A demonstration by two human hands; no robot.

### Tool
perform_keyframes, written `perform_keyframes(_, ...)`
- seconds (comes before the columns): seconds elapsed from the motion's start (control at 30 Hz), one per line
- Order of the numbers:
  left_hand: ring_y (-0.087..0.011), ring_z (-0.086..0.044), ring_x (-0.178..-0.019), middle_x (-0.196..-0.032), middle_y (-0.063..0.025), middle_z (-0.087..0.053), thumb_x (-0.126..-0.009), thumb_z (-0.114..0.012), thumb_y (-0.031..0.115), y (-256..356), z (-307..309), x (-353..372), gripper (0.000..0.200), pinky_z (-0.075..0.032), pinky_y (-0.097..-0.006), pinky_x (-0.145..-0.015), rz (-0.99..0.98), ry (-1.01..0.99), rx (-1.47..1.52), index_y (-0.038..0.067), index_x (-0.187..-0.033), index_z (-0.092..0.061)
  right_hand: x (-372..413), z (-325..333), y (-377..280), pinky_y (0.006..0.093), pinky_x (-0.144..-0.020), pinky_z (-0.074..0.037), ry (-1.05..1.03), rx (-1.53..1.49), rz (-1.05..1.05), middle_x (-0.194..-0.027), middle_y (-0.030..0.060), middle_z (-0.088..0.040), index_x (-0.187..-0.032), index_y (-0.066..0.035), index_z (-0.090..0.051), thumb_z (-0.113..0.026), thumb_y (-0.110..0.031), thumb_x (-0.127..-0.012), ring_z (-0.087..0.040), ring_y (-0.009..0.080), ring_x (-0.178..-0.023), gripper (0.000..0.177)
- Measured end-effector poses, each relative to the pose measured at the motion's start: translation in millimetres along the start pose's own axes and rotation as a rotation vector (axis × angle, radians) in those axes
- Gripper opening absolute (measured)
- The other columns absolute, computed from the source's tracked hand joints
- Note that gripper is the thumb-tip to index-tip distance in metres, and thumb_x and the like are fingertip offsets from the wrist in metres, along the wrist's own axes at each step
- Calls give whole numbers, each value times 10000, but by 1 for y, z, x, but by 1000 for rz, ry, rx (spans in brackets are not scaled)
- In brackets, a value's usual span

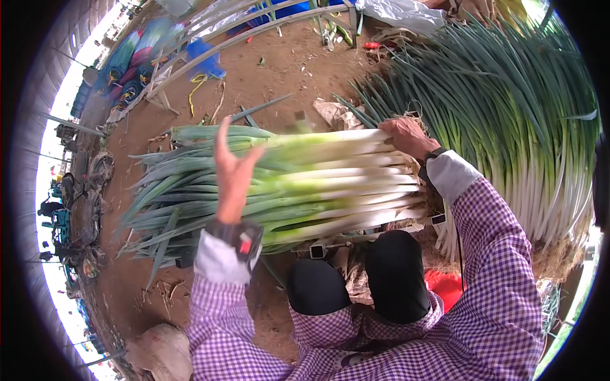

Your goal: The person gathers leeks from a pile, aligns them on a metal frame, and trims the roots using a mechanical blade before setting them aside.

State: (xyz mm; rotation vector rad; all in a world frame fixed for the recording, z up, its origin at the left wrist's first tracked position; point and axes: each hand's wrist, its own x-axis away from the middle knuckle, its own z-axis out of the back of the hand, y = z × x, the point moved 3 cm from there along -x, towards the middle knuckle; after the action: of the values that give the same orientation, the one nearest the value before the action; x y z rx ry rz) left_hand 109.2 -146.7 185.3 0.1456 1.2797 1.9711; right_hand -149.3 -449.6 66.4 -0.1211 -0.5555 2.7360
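1. Bundle (pixel 318 184): leeks lie flat across a metal rack (pixel 318 251), just in front of my knees (pixel 394 273). White stalks point to my right and green leaves fan out to my left.
2. Left hand (pixel 232 174): raised over the middle of the bundle, palm open, fingers spread and pointing away from me. It holds nothing.
3. Right hand (pixel 406 136): lies on the top stalks at the root end, fingers bent down over them. I cannot tell whether it grips or only rests there.
4. Pile (pixel 508 127): many more leeks are stacked to my right, just beside the bundle's root end, roots toward me and leaves away.
5. Ground (pixel 286 63): bare brown dirt with scraps of leaf on it.
6. Sack (pixel 162 349): pale, on the dirt near my left elbow.
7. Pipe frame (pixel 241 35): lies on the dirt, well beyond the bundle.
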Motion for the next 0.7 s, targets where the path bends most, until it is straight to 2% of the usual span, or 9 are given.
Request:
perform_keyframes(0.1, -315, -365, -1484, -1512, -182, -488, -775, -826, 502, -29, -19, -33, 912, -143, -522, -1264, -380, -195, -628, 98, -1514, -477, -2, -3, 2, 500, -784, -527, 37, -5, 41, -888, 181, -699, -960, -65, -673, -771, -57, -797, -687, 399, -919, 190)
perform_keyframes(0.2, -345, -386, -1461, -1476, -183, -510, -751, -807, 582, -52, -19, -43, 878, -195, -537, -1250, -355, -531, -910, 140, -1458, -535, -2, -6, 6, 494, -779, -531, 39, 2, 36, -888, 169, -696, -948, -62, -665, -776, -50, -790, -688, 395, -914, 193)
perform_keyframes(0.23, -365, -451, -1379, -1405, -171, -545, -751, -783, 633, -53, -15, -43, 858, -260, -514, -1220, -412, -516, -884, 107, -1396, -571, -2, -6, 5, 492, -779, -532, 44, 3, 36, -896, 164, -697, -946, -62, -663, -777, -48, -789, -687, 394, -916, 194)
perform_keyframes(0.33, -371, -498, -1278, -1309, -169, -568, -759, -767, 650, -42, -11, -25, 835, -301, -530, -1182, -393, -521, -917, 85, -1347, -587, -2, -4, 4, 483, -778, -538, 36, -4, 66, -952, 143, -700, -952, -62, -660, -778, -48, -790, -686, 389, -927, 200)
perform_keyframes(0.37, -373, -517, -1205, -1254, -169, -572, -782, -758, 631, -50, -10, -17, 807, -339, -517, -1145, -490, -425, -889, 66, -1331, -583, -2, -2, 2, 482, -778, -538, 29, -7, 75, -960, 142, -699, -956, -62, -661, -779, -51, -791, -685, 389, -930, 203)
perform_keyframes(0.47, -373, -511, -1229, -1276, -165, -572, -810, -751, 592, -67, -19, -22, 767, -356, -502, -1121, -358, -468, -828, 61, -1336, -579, -7, -10, 6, 482, -783, -542, -5, 7, 59, -978, 137, -704, -973, -66, -671, -786, -62, -793, -690, 383, -941, 214)
perform_keyframes(0.5, -369, -508, -1245, -1288, -162, -570, -819, -771, 530, -69, -21, -28, 729, -365, -490, -1105, -336, -508, -832, 58, -1341, -578, -8, -12, 7, 481, -784, -542, -31, 19, 39, -984, 137, -705, -974, -66, -673, -787, -63, -793, -691, 382, -945, 214)
perform_keyframes(0.6, -366, -505, -1260, -1296, -159, -569, -804, -802, 482, -64, -21, -30, 724, -364, -487, -1108, -333, -501, -807, 57, -1345, -578, -3, -5, 7, 483, -784, -542, 9, 20, 69, -999, 144, -709, -996, -72, -671, -787, -70, -794, -693, 377, -959, 233)
perform_keyframes(0.7, -365, -514, -1238, -1244, -150, -584, -738, -852, 435, -53, -16, -30, 717, -370, -485, -1098, -403, -424, -787, 53, -1287, -593, 0, 0, -4, 468, -803, -537, 65, 7, 89, -986, 134, -695, -1041, -79, -657, -793, -90, -789, -679, 362, -970, 287)
